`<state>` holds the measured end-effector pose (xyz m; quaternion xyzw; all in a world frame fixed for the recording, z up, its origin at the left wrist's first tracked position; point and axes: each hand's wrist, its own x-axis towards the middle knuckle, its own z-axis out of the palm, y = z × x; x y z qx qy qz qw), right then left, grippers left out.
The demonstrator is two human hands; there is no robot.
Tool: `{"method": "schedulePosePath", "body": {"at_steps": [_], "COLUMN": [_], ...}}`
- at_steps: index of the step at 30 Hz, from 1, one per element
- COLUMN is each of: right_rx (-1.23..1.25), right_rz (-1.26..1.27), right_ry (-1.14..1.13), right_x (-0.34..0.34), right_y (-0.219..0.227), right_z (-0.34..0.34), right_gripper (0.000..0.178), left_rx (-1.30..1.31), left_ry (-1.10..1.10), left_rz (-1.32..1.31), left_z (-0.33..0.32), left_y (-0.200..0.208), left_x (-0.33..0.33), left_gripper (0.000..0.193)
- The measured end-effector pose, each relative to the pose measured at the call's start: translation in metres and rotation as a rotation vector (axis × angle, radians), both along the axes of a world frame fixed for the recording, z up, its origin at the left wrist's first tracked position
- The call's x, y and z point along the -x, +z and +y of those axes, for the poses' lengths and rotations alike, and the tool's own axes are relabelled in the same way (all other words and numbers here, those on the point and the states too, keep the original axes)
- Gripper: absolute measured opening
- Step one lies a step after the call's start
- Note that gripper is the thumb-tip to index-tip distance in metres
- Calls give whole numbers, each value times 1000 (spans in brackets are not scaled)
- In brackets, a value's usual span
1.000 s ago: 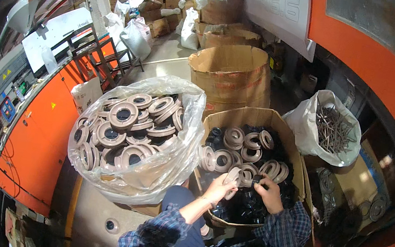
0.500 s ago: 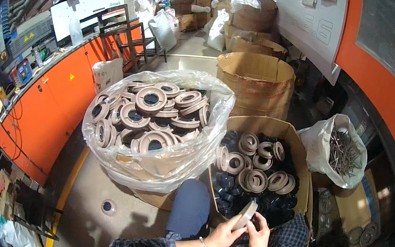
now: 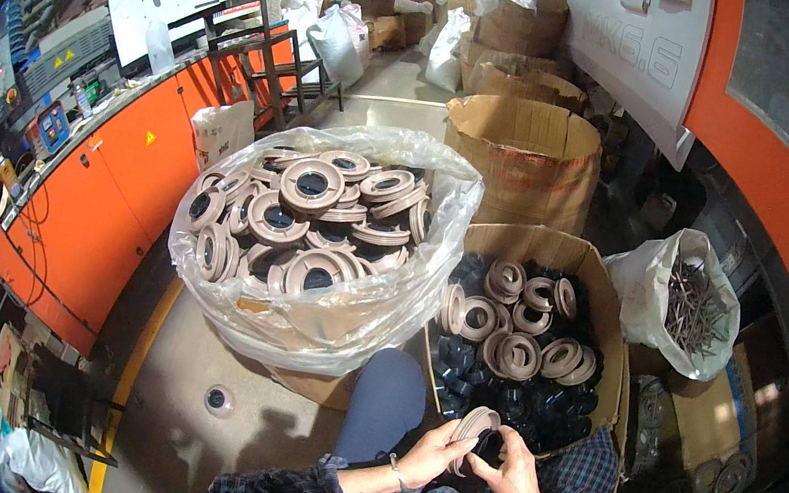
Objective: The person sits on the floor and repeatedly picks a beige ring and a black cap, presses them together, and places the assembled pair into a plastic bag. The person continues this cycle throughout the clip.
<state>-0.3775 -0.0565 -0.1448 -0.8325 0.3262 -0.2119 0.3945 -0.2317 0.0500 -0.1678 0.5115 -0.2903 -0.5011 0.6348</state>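
Observation:
Over my lap, my left hand (image 3: pixel 428 459) is closed on a beige grooved plastic ring (image 3: pixel 472 427), held upright and tilted. My right hand (image 3: pixel 516 473) is closed at the ring's other side, its fingers and thumb around a dark round part (image 3: pixel 490 446) at the opening. Fingers partly hide that part, so how deep it sits cannot be told. Just beyond my hands is an open cardboard box (image 3: pixel 601 281) of black plastic parts (image 3: pixel 516 403), with several loose beige rings (image 3: pixel 516 355) lying on top.
A plastic-lined bin (image 3: pixel 306 335) left of the box is heaped with beige rings with black centres (image 3: pixel 311 184). A white sack of thin sprue-like sticks (image 3: pixel 637 281) stands right. One ring piece (image 3: pixel 219 401) lies on the floor. Orange machines (image 3: pixel 98 235) flank both sides.
The beige ring has turned from nearly edge-on to show its opening. The dark part at my right fingers is now visible. My view has shifted slightly.

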Motion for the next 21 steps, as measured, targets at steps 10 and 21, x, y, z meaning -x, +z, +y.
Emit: {"method": "schedulePosePath", "body": {"at_steps": [10,21], "right_rx": [-1144,-1123], "right_rz": [-234,-597], "right_ry": [-168,-188], "right_x": [-5,-11], "right_y": [-16,-7], "right_z": [-5,8], "right_gripper": [56,55], "left_rx": [171,394], "left_ry": [55,-24], "left_rz": [-587,-829], "left_z": [10,8], "left_y": [5,29], "left_x": [18,8], "left_gripper": [51,56]}}
